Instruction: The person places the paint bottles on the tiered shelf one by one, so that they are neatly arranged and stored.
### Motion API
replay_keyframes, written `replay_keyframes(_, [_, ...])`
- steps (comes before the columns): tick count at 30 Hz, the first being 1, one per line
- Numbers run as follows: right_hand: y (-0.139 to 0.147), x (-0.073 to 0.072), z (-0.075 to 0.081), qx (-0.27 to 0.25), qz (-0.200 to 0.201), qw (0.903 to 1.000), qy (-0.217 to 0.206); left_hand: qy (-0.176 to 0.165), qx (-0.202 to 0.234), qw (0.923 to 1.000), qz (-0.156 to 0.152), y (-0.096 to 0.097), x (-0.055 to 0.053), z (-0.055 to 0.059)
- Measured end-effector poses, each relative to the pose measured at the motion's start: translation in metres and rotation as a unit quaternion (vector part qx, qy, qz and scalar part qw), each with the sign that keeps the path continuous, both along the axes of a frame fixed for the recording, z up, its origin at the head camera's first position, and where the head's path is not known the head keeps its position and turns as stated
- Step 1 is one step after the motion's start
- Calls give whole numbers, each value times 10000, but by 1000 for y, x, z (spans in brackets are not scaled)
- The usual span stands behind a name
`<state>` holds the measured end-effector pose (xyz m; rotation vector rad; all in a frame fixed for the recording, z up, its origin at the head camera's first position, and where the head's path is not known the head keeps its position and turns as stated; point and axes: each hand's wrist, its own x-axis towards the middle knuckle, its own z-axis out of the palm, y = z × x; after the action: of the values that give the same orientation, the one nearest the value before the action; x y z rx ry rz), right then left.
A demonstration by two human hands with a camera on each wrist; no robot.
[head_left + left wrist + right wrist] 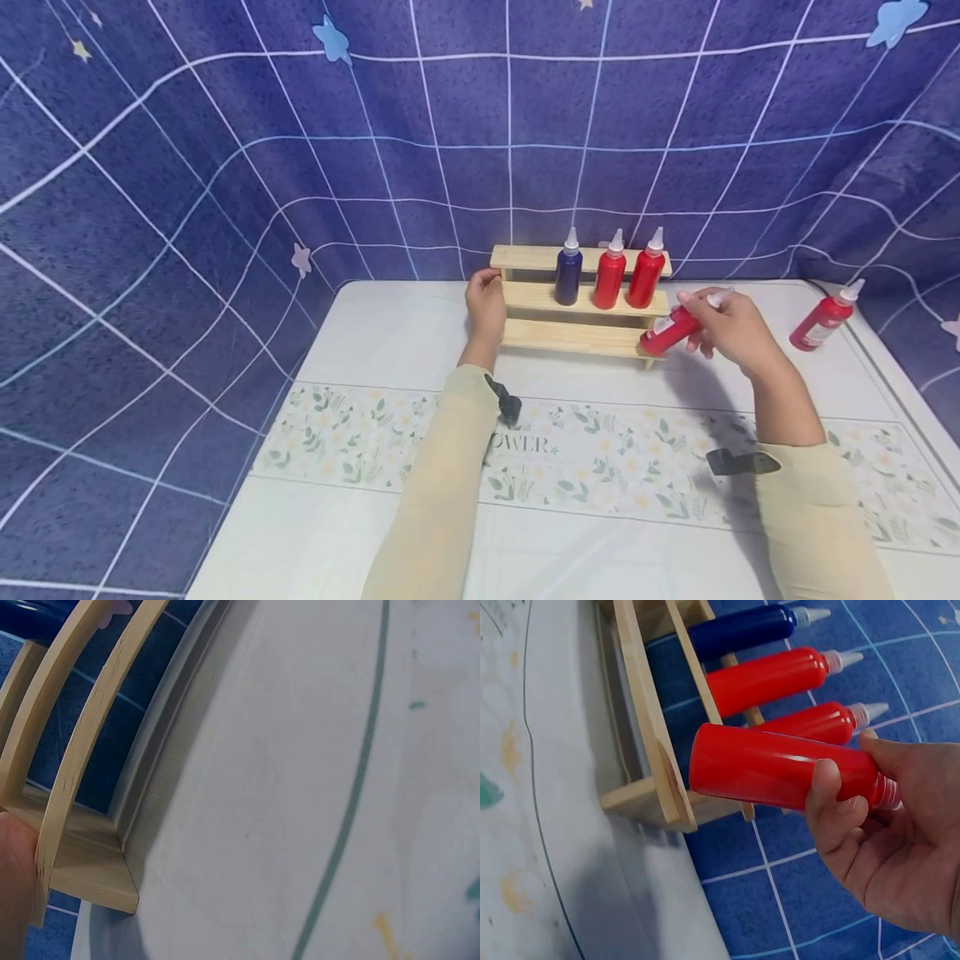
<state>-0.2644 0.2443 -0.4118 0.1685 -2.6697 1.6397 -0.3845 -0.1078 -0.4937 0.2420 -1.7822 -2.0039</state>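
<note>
I'm tilting a red bottle [666, 332] by the rack [577, 336]
Right hand [729, 325]: fingers clamping it; left hand [487, 310]: gripping rack's left end.

Both arms [431, 492] reach toward the worktop's [397, 325] far edge, left hand [486, 310] curled, right hand [726, 327] gripping with bent fingers [826, 784].

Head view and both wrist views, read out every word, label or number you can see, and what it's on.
"OWER", on the tabletop's flowered strip; the left sleeve covers its start.
Far-right red bottle: label too small to read.
Held red bottle: label too small to read.
No other text readable.
</note>
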Motion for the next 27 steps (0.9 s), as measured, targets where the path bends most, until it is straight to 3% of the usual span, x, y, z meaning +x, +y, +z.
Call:
replay_keyframes(7, [-10, 1, 0, -374, -13, 9993, 4, 2, -56, 10000, -4, 5, 0, 3])
replay_keyframes(14, [-20, 0, -3, -789, 329, 9963, 23, -22, -56, 9999, 93, 5, 2, 5])
replay_keyframes(22, [-31, 5, 2, -10, 250, 9995, 171, -49, -126, 9999, 49, 3, 2, 4])
replay_keyframes(27, [-39, 7, 6, 656, 121, 9968, 444, -14, -95, 9999, 99, 1, 2, 4])
